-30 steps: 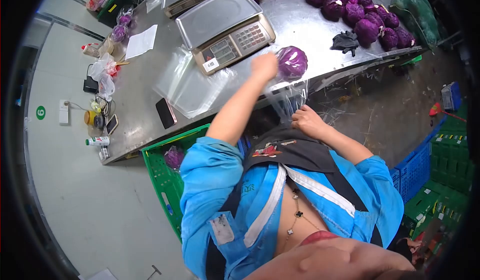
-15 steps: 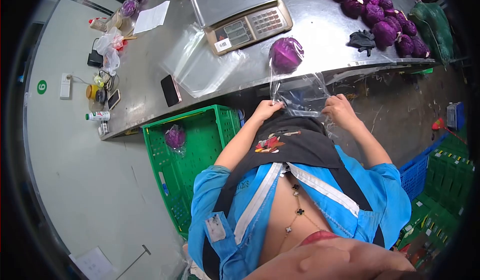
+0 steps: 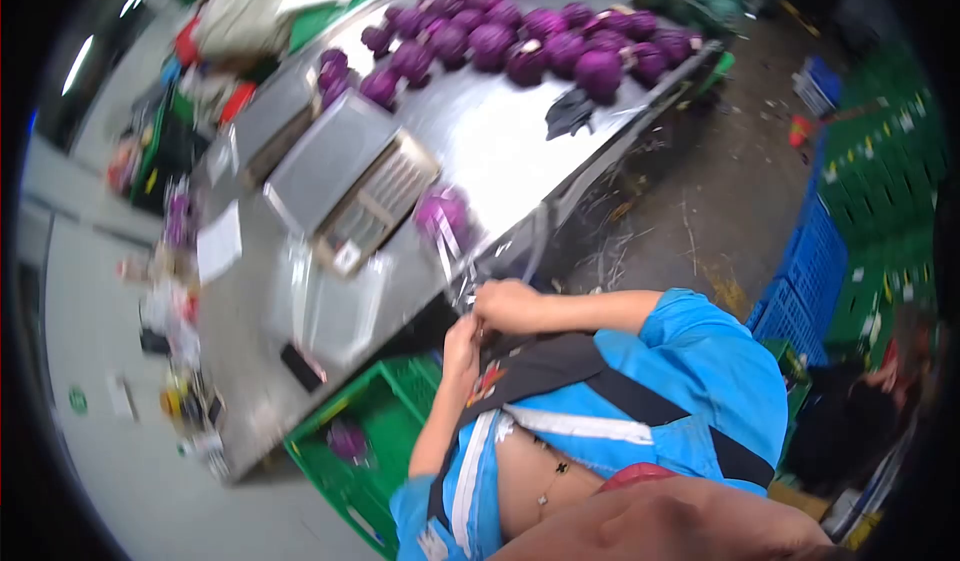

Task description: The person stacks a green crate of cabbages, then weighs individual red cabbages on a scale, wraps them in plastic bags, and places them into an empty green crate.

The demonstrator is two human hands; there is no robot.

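Note:
A red cabbage [image 3: 440, 216] sits at the front edge of the metal table, inside a clear plastic bag [image 3: 462, 279]. The bag's loose end runs from the cabbage down to my hands, bunched and blurred. My left hand [image 3: 461, 349] is closed on this end, with its fingertips close to the other hand. Just right of it, my right hand [image 3: 510, 306] is also closed on the gathered plastic. My hands meet in front of the apron; exactly how the fingers grip is smeared by motion.
Behind the cabbage stands a weighing scale [image 3: 350, 186], with flat clear bags [image 3: 335, 306] and a phone [image 3: 302, 367] nearby. Many red cabbages [image 3: 490, 46] and a black glove [image 3: 570, 113] lie farther back. Below the table, a green crate [image 3: 345, 501] holds a bagged cabbage [image 3: 348, 441].
My hands have come together, the right one moving across to the left. The spread bag opening is now gathered into a narrow strand. The head view has turned and shifted right.

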